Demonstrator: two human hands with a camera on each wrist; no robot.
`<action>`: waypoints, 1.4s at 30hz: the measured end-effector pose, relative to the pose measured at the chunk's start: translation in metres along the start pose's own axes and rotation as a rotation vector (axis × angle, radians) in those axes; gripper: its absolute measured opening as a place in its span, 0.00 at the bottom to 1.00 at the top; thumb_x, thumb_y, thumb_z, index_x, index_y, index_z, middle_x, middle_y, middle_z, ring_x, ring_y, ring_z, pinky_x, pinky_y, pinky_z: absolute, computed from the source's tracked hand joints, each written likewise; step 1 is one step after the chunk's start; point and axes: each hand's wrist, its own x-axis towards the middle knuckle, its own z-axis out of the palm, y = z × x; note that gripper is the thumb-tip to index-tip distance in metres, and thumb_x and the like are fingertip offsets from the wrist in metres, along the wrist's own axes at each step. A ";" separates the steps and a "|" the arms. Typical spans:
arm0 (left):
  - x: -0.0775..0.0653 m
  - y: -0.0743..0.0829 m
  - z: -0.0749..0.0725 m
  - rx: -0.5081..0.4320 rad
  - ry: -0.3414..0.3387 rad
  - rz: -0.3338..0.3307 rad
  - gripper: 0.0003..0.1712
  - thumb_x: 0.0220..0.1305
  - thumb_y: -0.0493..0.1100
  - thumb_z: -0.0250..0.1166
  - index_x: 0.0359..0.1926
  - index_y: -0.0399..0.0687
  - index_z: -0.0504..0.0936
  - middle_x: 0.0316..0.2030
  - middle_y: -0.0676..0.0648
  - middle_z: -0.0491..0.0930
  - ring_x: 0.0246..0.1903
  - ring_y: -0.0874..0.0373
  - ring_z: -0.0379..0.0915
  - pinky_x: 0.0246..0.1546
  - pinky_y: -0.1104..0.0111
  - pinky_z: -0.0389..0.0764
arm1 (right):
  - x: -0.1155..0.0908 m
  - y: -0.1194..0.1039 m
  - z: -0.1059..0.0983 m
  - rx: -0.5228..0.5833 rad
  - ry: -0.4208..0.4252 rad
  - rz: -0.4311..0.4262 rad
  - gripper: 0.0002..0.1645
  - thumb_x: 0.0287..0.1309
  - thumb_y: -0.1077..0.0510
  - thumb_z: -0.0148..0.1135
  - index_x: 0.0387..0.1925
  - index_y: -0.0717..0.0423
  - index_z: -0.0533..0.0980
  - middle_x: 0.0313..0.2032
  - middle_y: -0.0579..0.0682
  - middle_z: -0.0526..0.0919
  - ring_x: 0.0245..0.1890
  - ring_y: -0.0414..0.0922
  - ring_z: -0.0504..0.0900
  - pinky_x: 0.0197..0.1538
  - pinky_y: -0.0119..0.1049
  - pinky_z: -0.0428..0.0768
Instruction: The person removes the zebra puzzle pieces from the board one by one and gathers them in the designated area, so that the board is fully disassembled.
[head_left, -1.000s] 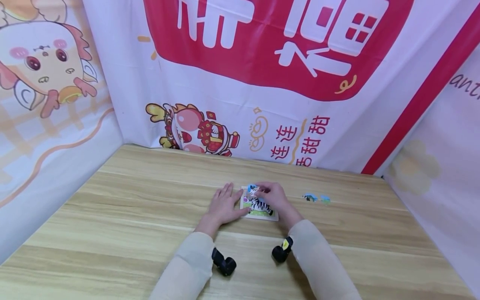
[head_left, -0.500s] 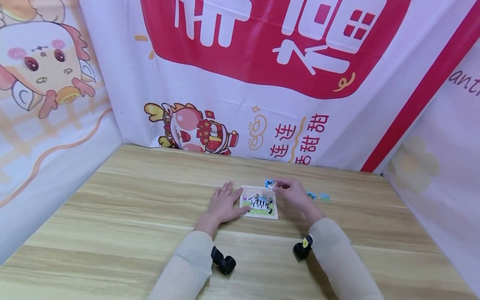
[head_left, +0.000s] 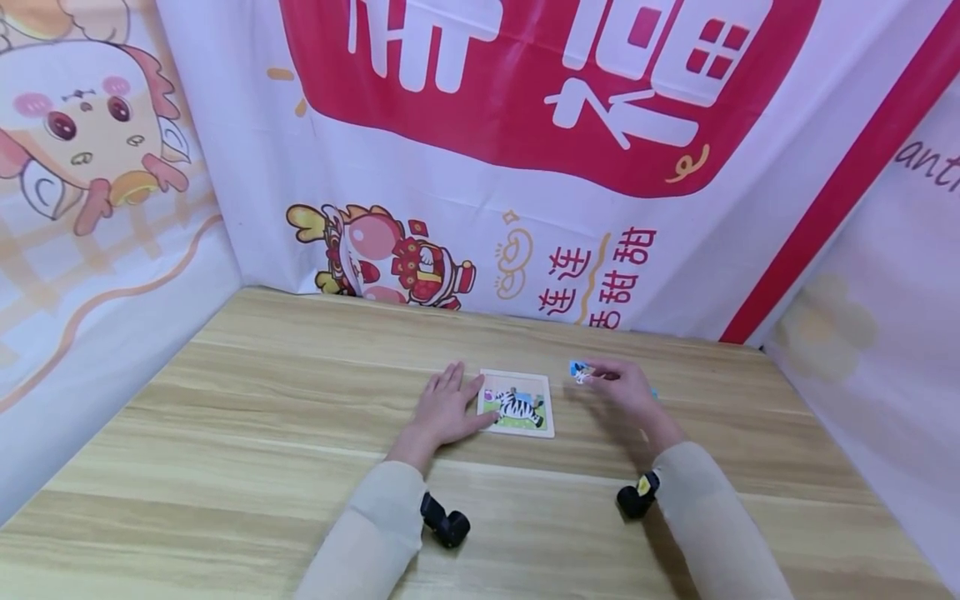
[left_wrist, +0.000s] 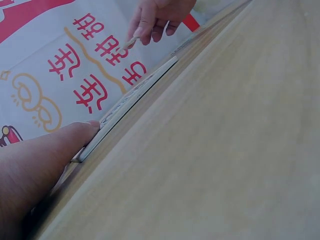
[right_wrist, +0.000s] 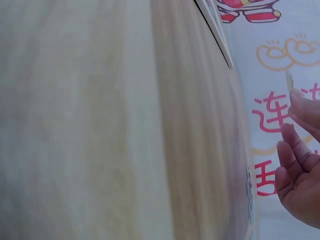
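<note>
Zebra puzzle board (head_left: 528, 382) lies flat on the table (head_left: 225, 467), a little below and right of the centre in the head view. It is a thin, nearly square plate with a pale, straight rim. Its lower part shows a striped black-and-white zebra body on green ground, and its upper part is a plain pale surface.

At the left side of the board is the left hand (head_left: 447, 410), palm down. Its fingers are straight and somewhat spread, resting on the table, and the thumb reaches over the lower left part of the board. In the left wrist view, this thumb presses on the thin edge of the plate.

To the right of the board, the right hand (head_left: 626, 388) pinches a puzzle piece (head_left: 579, 372) between thumb and fingers. This piece is small, flat and printed in blue with black and white; in the right wrist view it stands almost edge-on. A blue piece (head_left: 654, 393) is partly hidden behind the right wrist.

The table has a smooth surface with long wood-grain bands. Behind it hangs a white cloth (head_left: 435, 175) with red print and soft folds.
</note>
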 end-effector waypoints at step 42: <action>0.000 0.001 0.002 0.019 0.008 -0.003 0.43 0.51 0.71 0.45 0.63 0.54 0.57 0.64 0.39 0.43 0.63 0.49 0.33 0.59 0.57 0.36 | 0.004 0.030 0.000 -0.160 -0.056 0.076 0.21 0.49 0.59 0.61 0.46 0.62 0.74 0.37 0.58 0.77 0.33 0.47 0.71 0.38 0.40 0.69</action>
